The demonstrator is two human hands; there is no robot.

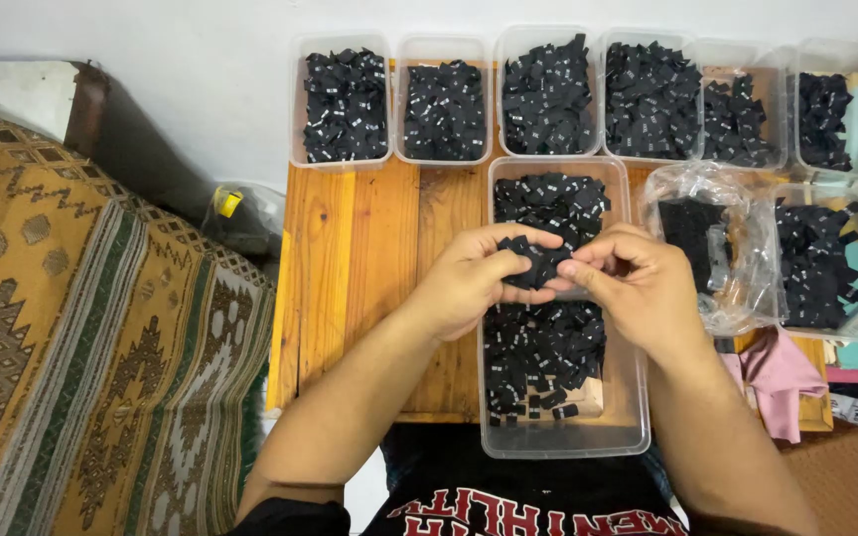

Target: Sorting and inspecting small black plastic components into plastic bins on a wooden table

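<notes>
My left hand (pixel 469 278) and my right hand (pixel 633 283) meet over the middle of a low wooden table (pixel 359 268). Both pinch a small bunch of black fabric labels (pixel 538 263) between fingers and thumbs. Directly below my hands lies a clear plastic tub (pixel 633 417) part filled with the same black labels. Just beyond them stands a second clear tub (pixel 558 194), heaped with labels.
A row of several clear tubs of black labels (pixel 345 104) lines the table's far edge against a white wall. A crumpled clear bag (pixel 697 238) and another tub (pixel 816 263) sit at right, a pink cloth (pixel 777 372) below. A patterned rug (pixel 81 328) covers the floor at left.
</notes>
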